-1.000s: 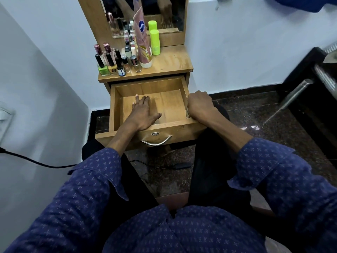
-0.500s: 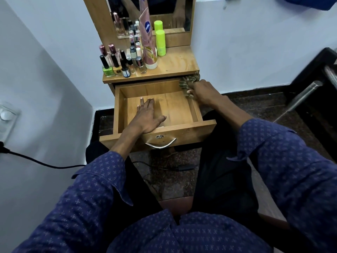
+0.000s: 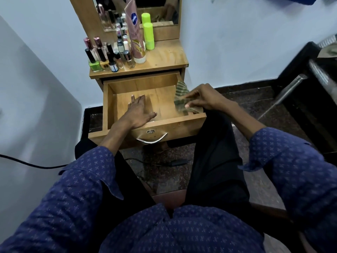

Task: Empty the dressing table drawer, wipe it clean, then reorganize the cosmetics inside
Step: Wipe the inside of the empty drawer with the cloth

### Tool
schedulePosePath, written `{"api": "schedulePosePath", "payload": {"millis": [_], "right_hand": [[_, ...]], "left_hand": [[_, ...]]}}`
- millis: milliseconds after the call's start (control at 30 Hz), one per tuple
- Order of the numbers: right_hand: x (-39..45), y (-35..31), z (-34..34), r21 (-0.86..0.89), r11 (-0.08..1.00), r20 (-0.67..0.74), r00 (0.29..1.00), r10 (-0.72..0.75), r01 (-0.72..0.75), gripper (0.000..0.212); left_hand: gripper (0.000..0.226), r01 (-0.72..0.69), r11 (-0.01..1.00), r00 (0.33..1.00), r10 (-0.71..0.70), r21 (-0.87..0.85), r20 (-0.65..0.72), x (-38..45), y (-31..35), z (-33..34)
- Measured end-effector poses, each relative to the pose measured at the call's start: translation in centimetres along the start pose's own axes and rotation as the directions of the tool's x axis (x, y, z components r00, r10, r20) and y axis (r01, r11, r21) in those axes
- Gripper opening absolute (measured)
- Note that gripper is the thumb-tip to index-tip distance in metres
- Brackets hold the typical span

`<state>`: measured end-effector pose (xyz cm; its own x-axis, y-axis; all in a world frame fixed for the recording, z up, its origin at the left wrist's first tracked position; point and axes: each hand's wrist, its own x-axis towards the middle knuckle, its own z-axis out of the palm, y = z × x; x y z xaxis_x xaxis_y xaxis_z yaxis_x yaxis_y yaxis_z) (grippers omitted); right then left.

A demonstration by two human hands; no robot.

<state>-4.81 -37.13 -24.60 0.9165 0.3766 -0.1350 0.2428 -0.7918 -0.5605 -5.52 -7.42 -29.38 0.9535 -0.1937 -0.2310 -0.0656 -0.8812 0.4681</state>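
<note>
The wooden drawer (image 3: 182, 128) of the dressing table is pulled out towards me, with no cosmetics inside. My left hand (image 3: 138, 112) lies flat, palm down, on the drawer's floor near the front. My right hand (image 3: 202, 98) pinches a green striped cloth (image 3: 180, 95) over the drawer's right wall. On the tabletop (image 3: 167, 57) stand several nail polish bottles (image 3: 102, 57), a tall pink tube (image 3: 136, 33) and a bright green tube (image 3: 148, 36).
A mirror (image 3: 160, 10) rises behind the tabletop. Pale walls close in at the left and back. A black cable (image 3: 27, 164) runs along the left wall. Dark furniture with a metal bar (image 3: 290, 86) stands at the right. My knees sit under the drawer.
My right hand left the drawer's front right corner, took the cloth at the back right by the tabletop's edge, and now brings it down over the right wall. The left hand stayed put.
</note>
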Motion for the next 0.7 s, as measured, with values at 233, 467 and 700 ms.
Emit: {"api": "schedulePosePath", "payload": {"millis": [233,467,700], "right_hand": [[4.5,-4.2,1.1,-0.455,0.887,-0.289,0.956,-0.061,-0.081,0.013],[5.0,-8.0,2.5,-0.462,0.870,-0.286,0.900,-0.330,0.172,0.027],[8.6,-6.3,6.3,-0.565,0.825,0.030,1.000,-0.006,0.022,0.040]], "left_hand": [[0.084,-0.055,0.998,0.985,0.054,-0.003,-0.165,-0.9,-0.3,-0.8],[0.085,0.026,0.990,0.945,0.020,0.137,-0.327,-1.4,-3.7,-2.4],[0.089,0.102,0.992,0.960,-0.080,0.068,-0.269,-1.2,-4.8,-2.3]]}}
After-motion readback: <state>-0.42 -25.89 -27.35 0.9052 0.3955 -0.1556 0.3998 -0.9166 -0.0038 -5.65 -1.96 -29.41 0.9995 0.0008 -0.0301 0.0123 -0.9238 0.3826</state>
